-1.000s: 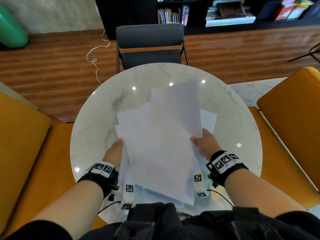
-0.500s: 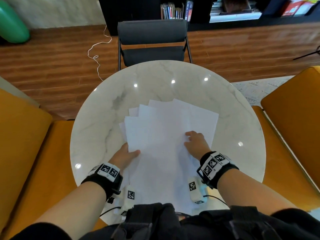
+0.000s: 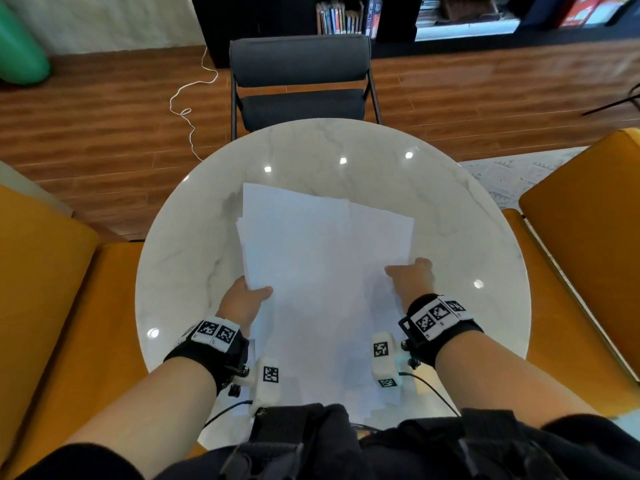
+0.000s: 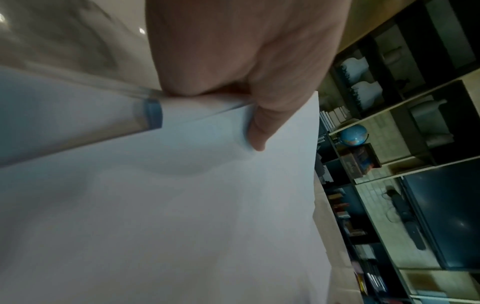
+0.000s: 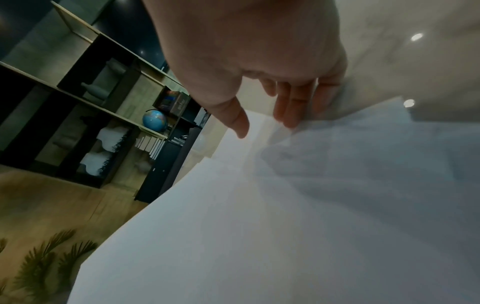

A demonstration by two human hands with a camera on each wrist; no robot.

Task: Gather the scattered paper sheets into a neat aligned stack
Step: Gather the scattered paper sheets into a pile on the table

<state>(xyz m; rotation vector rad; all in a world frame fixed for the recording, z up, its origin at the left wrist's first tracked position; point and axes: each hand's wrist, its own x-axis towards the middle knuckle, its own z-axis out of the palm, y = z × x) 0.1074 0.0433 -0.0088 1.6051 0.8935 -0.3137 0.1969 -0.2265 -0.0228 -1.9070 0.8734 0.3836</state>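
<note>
A loose pile of white paper sheets [image 3: 322, 271] lies fanned on the round marble table [image 3: 346, 150], its edges uneven and its near end hanging over the table's front rim. My left hand [image 3: 249, 297] pinches the pile's left edge, thumb [image 4: 257, 133] on top of the paper sheets [image 4: 182, 205] and fingers hidden beneath. My right hand [image 3: 412, 277] is at the right edge. Its fingers [image 5: 288, 111] are fairly straight and touch the edge of the paper sheets [image 5: 285, 226], with the thumb spread over the top sheet.
A dark chair [image 3: 299, 81] stands at the table's far side. Orange seats flank it on the left [image 3: 45, 271] and right [image 3: 588, 220]. Bare marble rings the pile. A bookshelf [image 3: 346, 15] lines the back wall, and a white cable [image 3: 187, 109] lies on the wood floor.
The sheets, held up a second ago, were laid flat and fanned. Now the fan is squeezed narrower; my left hand grips the left edge and my right hand has slid out to the right edge.
</note>
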